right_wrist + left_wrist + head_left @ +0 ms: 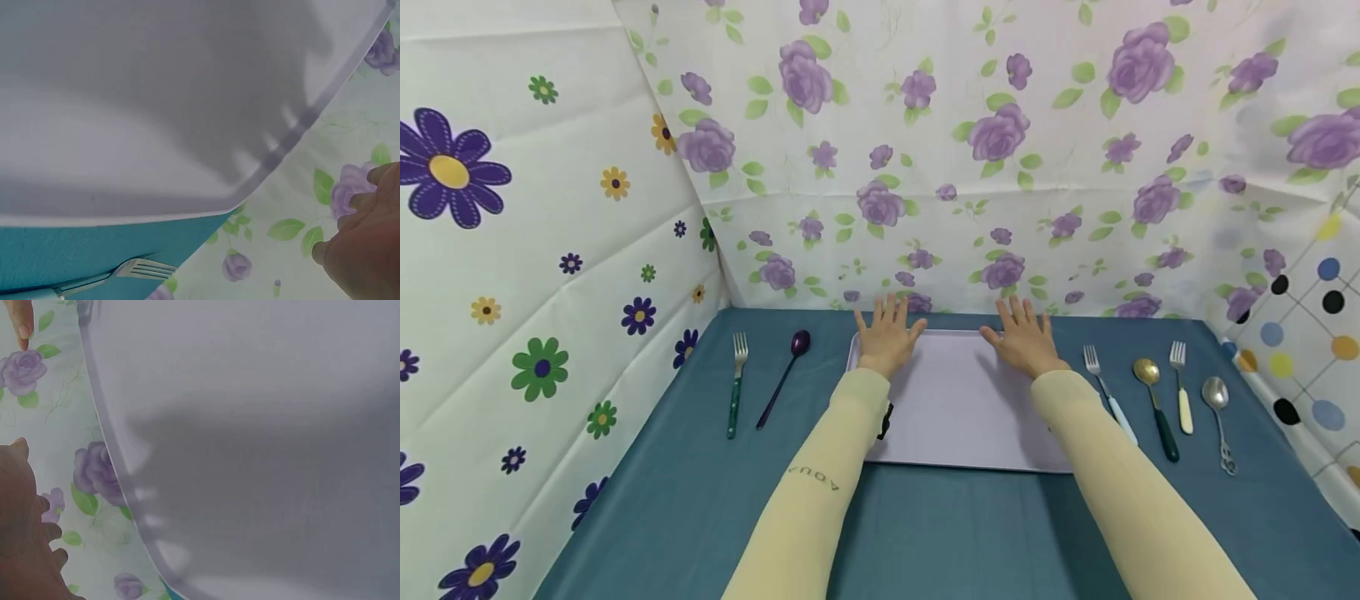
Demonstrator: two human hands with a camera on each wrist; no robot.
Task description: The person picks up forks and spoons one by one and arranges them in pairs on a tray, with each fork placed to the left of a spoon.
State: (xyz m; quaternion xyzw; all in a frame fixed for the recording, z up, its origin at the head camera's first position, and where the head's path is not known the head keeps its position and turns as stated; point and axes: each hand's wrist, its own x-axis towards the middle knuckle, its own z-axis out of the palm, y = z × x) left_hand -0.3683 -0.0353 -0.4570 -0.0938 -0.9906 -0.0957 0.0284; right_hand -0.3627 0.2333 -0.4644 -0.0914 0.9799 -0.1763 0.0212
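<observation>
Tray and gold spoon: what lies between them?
A pale-handled fork, in the head view; the right sleeve hides part of the tray there.

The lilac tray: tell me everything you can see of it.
The lilac tray is pale and rectangular, with rounded corners and a low raised rim; its smooth surface looks like plastic or coated metal. It lies flat on the blue-green tablecloth, long sides running left to right, far edge near the floral backdrop. In the head view, the left hand and right hand overlap its far edge, with no contact visible. Shadows fall across it. The right sleeve hides much of its right end.
</observation>
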